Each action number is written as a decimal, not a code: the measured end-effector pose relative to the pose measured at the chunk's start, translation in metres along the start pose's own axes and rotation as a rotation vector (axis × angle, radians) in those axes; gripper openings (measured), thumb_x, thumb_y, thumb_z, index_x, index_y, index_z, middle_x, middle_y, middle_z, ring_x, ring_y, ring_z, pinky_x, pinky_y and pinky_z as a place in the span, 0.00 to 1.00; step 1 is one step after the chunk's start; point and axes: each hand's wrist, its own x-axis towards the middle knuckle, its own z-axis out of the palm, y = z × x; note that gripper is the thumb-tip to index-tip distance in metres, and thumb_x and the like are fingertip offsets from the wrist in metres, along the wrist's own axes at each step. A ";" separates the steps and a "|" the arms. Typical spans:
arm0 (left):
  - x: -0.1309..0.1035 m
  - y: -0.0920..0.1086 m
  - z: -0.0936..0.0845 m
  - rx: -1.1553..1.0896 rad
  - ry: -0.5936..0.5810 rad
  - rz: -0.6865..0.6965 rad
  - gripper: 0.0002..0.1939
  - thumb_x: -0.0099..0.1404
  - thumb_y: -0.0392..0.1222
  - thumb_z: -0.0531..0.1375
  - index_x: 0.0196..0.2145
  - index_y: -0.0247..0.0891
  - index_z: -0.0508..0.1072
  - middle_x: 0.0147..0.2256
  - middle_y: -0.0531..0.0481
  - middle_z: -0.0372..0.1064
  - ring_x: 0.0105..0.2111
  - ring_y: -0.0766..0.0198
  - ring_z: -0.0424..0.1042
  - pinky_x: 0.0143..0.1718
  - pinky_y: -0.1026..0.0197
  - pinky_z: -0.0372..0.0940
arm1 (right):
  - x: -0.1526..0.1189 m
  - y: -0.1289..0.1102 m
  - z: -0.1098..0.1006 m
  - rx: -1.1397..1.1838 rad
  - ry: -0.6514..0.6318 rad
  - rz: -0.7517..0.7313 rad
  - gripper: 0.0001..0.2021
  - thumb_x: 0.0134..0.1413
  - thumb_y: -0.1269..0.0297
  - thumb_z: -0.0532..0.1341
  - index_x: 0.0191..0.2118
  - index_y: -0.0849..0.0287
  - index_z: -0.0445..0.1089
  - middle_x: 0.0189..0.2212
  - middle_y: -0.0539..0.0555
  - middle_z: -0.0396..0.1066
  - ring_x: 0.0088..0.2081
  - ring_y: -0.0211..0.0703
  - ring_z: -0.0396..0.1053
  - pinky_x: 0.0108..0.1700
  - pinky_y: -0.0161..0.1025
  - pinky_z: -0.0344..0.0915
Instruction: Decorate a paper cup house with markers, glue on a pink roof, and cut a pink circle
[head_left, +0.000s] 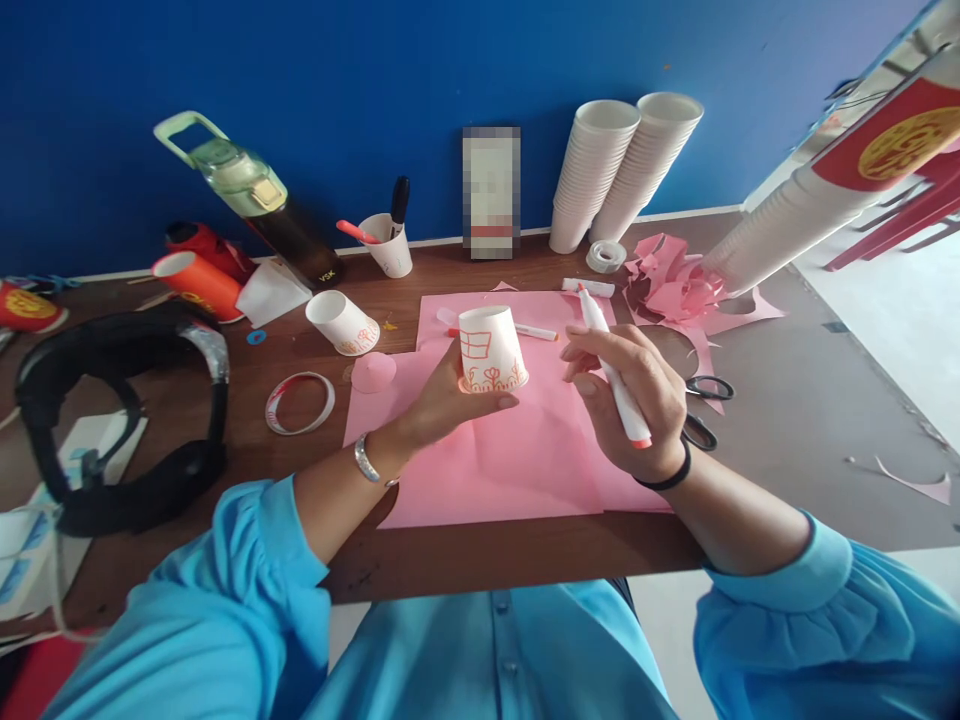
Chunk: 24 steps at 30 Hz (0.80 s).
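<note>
Paper cup (496,345), inverted and bearing orange line drawings: we hold it above pink paper (510,460). Our left hand (444,400) grips it from 8 o'clock, other fingers mostly hidden behind the thumb side. At its 3 o'clock, our right hand (654,385) curls around an orange-tipped marker (625,398).

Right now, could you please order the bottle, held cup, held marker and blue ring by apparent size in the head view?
1. Bottle
2. Held cup and held marker: unsure; marker longer but slimmer
3. Blue ring
</note>
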 end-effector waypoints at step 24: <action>0.005 -0.013 0.009 0.632 0.079 0.367 0.45 0.52 0.57 0.76 0.62 0.44 0.63 0.61 0.37 0.66 0.60 0.37 0.67 0.58 0.38 0.66 | -0.008 0.015 0.014 0.080 -0.161 0.235 0.27 0.61 0.57 0.70 0.62 0.52 0.65 0.58 0.61 0.74 0.57 0.55 0.75 0.53 0.52 0.78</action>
